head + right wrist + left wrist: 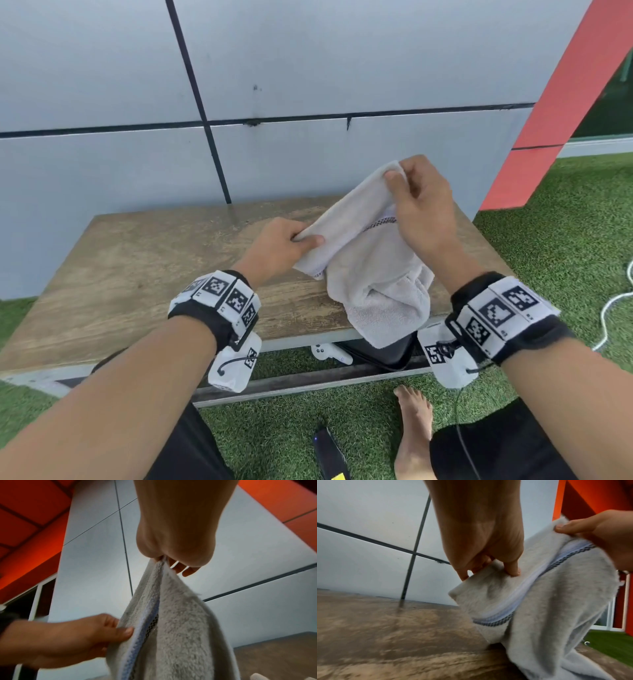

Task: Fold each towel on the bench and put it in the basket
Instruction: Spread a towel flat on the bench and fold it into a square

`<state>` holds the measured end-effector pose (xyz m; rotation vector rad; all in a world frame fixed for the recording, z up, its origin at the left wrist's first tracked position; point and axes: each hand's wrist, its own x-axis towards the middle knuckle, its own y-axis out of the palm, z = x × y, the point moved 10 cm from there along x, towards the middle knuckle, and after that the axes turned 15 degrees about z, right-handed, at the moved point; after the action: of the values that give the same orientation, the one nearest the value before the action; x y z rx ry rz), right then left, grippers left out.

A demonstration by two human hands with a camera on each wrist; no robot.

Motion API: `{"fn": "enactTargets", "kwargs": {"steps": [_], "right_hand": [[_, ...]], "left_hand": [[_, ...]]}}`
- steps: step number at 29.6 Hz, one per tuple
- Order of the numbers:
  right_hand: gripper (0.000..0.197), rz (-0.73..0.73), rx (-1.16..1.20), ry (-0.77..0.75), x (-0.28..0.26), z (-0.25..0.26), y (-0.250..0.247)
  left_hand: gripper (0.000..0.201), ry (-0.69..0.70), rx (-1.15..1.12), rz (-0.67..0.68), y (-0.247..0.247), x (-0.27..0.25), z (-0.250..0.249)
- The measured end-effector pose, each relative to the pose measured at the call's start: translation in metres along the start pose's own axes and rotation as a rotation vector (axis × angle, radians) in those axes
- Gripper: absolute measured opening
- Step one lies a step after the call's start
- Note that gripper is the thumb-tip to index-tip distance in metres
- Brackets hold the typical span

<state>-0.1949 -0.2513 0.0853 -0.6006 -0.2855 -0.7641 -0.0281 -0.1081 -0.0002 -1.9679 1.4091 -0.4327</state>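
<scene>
Wall (308,68): grey panels divided by dark seams are seen behind the bench; a red slanted panel (561,102) is set at its right.
Ground: green artificial turf (565,240) is laid around and under the bench.
Bench (144,260): a worn wooden top is carried on a pale frame, placed against the wall.
Towel (373,274): a light grey terry towel with a dark stitched band is held up over the bench's right part; its lower end is draped over the front edge.
Right hand (419,205): the towel's raised upper corner is pinched between thumb and fingers.
Left hand (277,248): the lower, nearer corner is clamped between thumb and curled fingers.
Under the bench: a white controller (330,353) is lying on the turf beside a black object that cannot be identified.
</scene>
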Motion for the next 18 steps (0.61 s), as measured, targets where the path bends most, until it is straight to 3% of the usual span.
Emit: {"fn": "enactTargets", "kwargs": {"steps": [2,5,7,11,13,15,18], "right_hand": [[0.016,0.055,-0.056,0.106,0.003,-0.015,-0.004],[0.026,0.292,-0.169,0.185,-0.005,-0.029,0.014],[0.035,0.312,-0.172,0.193,-0.015,-0.036,0.016],[0.038,-0.089,-0.129,0.343,-0.043,-0.07,-0.044],[0.036,-0.181,-0.135,0.449,-0.057,-0.1,-0.067],[0.031,-0.036,-0.227,0.585,-0.061,-0.131,-0.058],[0.022,0.378,-0.448,0.721,-0.069,-0.169,-0.015]], "left_hand": [[0.044,-0.021,-0.01,-0.037,-0.006,-0.004,0.008],[0.045,0.034,-0.062,-0.057,-0.008,-0.007,-0.002],[0.042,0.069,-0.056,-0.062,-0.009,-0.007,-0.012],[0.037,-0.016,0.11,0.055,-0.004,-0.002,0.006],[0.043,-0.076,0.159,0.112,0.001,-0.001,0.027],[0.044,-0.108,0.148,0.143,0.012,-0.001,0.04],[0.042,-0.091,0.098,0.241,0.049,0.003,0.042]]}}
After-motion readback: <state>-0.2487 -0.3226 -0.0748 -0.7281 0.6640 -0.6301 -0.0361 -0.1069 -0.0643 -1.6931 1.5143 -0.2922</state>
